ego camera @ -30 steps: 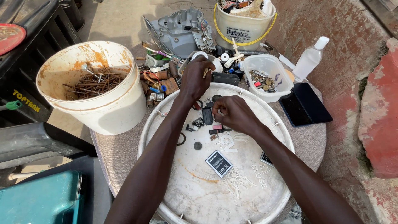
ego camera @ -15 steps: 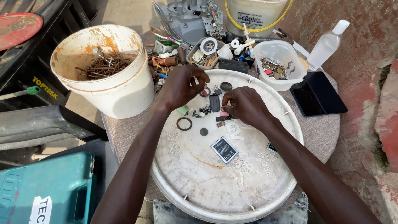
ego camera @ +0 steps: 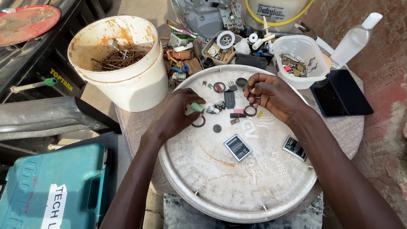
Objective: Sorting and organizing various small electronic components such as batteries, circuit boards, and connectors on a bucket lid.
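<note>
Two bare hands worked over a large round white lid (ego camera: pixel 254 186) laid flat like a tray on a cloth-covered table.

Left hand (ego camera: pixel 176 114): fingers curled shut around a small pale green piece (ego camera: pixel 196 107), only its tip showing past the thumb. It hovered just above a dark ring (ego camera: pixel 198 123) lying on the lid.

Right hand (ego camera: pixel 271 93): fingertips pinched together on something tiny and dark near the lid's far edge; what it was I could not make out. A second ring (ego camera: pixel 249 111) lay just below that hand.

Counted on the lid: two flat phone batteries, one (ego camera: pixel 237 147) near the middle and one (ego camera: pixel 294 147) half hidden by the right forearm; three rings in all, the third (ego camera: pixel 219 87) with a reddish centre; one small dark disc (ego camera: pixel 217 128); a black rectangular part (ego camera: pixel 229 99); a scatter of smaller bits too small to count.

Around the lid: one white bucket (ego camera: pixel 127 85) of rusty nails to the left, one clear plastic tub (ego camera: pixel 299 63) of small parts to the right, one clear bottle (ego camera: pixel 354 40), one dark phone (ego camera: pixel 343 93) lying flat. A teal tool case (ego camera: pixel 55 191) was cut off at the lower left corner. The clutter at the far side was a jumble, hard to sort.
</note>
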